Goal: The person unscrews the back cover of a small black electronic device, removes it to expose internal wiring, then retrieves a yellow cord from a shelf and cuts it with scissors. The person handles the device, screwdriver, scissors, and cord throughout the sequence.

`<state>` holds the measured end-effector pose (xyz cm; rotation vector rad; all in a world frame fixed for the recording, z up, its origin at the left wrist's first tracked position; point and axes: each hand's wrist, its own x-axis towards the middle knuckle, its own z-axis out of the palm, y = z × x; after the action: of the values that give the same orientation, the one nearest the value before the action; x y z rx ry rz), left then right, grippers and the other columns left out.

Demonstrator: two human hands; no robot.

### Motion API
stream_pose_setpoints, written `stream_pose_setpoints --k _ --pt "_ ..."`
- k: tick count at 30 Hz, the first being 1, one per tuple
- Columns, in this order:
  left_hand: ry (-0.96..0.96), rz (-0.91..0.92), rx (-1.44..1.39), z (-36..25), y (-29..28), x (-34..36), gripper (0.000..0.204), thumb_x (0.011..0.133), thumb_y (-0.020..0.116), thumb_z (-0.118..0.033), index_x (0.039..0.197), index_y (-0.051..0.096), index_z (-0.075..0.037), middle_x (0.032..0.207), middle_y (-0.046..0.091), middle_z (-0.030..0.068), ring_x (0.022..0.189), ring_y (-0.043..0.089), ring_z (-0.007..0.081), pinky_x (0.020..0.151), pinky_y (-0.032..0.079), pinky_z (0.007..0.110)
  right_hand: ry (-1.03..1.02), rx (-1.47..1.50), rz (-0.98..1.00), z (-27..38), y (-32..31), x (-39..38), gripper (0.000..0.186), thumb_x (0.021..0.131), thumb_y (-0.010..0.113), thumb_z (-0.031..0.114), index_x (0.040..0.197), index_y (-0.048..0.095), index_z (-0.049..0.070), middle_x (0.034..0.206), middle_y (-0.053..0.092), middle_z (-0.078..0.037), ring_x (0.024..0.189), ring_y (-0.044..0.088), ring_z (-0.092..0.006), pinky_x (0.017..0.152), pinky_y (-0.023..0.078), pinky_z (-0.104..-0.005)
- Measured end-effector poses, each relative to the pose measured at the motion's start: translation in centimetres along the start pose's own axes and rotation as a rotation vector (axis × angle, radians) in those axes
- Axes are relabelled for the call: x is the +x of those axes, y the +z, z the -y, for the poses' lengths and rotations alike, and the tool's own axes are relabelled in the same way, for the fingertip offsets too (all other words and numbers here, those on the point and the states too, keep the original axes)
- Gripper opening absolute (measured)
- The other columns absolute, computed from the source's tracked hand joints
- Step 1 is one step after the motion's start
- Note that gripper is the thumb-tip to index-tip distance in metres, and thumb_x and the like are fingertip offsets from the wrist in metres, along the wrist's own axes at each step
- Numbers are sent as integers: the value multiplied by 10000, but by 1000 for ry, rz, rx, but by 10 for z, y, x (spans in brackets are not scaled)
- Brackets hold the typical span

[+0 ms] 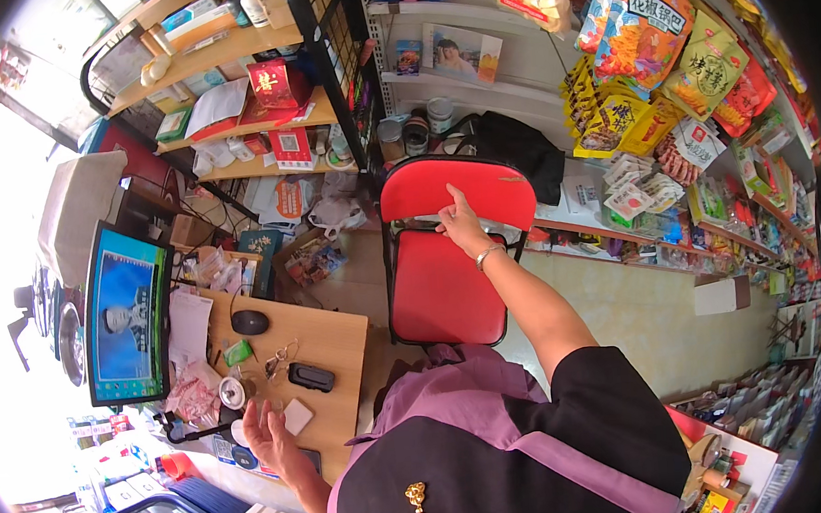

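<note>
My right hand [464, 225], with a bracelet on the wrist, reaches over a red folding chair [451, 287] with a black frame. Its index finger points out toward the backrest and nothing is in the hand; whether it touches the chair I cannot tell. My left hand [281, 448] hovers by the near edge of a wooden desk [346, 358], fingers apart and holding nothing. Closest to it are a white square pad [297, 417] and a lidded jar [234, 393]. Farther along the desk lie a black case [311, 376], eyeglasses [282, 357], a green packet [238, 352] and a black mouse [250, 322].
A monitor [129, 317] stands at the desk's left. Beyond it, wooden shelves [211, 50] hold boxes and bottles. Snack bags [638, 22] hang along the right wall above stocked shelves. A black bag [518, 152] sits behind the chair, and a white box [722, 295] is at right.
</note>
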<state>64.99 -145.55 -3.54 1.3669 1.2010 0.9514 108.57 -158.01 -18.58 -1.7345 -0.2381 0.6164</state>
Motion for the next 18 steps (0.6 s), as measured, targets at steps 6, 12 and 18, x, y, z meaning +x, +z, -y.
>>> stream_pose_setpoints --k 6,12,18 --pt "-59 -40 33 -7 23 5 391 943 541 -88 1319 445 -46 1332 493 77 1169 527 191 897 443 293 -17 79 21 6 12 32 523 943 498 101 1427 302 94 911 590 -55 704 625 -131 646 500 -267" --pt "-76 -91 35 -15 33 8 395 930 562 -76 1310 456 -56 1310 509 83 1152 530 184 893 441 287 -258 -16 117 29 51 110 287 929 544 221 1121 600 14 858 652 -76 720 636 -145 682 506 -300" --pt "-120 -235 1 -18 16 -12 390 923 571 -57 1300 471 -70 1216 570 106 1098 538 141 844 450 256 -423 -72 -233 125 109 216 459 853 608 259 1220 536 -7 1003 674 -177 927 650 -300 827 493 -387"
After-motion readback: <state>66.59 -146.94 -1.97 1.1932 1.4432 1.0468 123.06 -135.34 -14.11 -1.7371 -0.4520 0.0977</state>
